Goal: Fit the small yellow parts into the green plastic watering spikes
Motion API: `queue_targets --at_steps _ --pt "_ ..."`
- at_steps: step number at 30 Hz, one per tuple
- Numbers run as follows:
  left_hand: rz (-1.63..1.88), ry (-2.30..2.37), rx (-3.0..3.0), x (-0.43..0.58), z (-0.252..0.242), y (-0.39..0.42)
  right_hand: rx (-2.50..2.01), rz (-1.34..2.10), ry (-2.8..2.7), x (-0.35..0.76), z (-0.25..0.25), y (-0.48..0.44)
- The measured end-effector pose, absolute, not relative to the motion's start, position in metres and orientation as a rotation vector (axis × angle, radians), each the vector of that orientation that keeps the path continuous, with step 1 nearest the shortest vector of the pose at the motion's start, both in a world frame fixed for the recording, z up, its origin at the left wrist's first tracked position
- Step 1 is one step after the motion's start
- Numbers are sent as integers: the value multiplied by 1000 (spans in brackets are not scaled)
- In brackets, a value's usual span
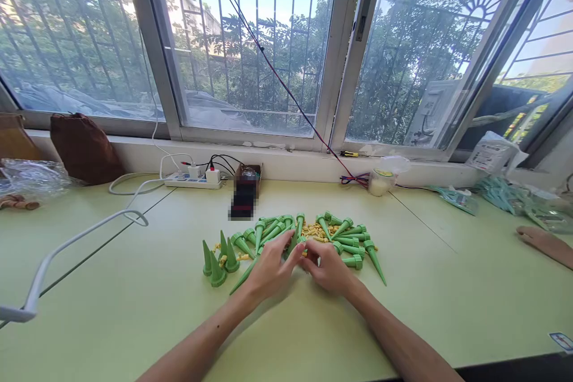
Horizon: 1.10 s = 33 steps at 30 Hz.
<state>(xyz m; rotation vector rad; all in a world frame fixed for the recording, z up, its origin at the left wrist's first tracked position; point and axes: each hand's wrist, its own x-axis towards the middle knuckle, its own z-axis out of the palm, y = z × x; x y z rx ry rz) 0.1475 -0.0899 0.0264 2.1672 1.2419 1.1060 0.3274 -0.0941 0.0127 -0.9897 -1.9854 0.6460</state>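
Observation:
My left hand is closed around a green plastic spike with its tip up. My right hand meets it, thumb and finger pinching a small yellow plastic piece against the spike; the fingers partly hide it. Behind my hands lies a pile of small yellow pieces, with several loose green spikes lying around both sides. On the left, a few green spikes stand upright on their wide caps, with some yellow pieces beside them.
At the back are a power strip with chargers, a small box and a jar. A white bent metal rod reaches in from the left. Another person's hand rests at the right edge near plastic bags.

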Motion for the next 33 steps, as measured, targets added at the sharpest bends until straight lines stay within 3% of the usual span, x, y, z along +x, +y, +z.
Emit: queue_targets --at_steps 33 --pt "1009 1147 2328 140 13 -87 -1002 634 -1980 328 6 -91"
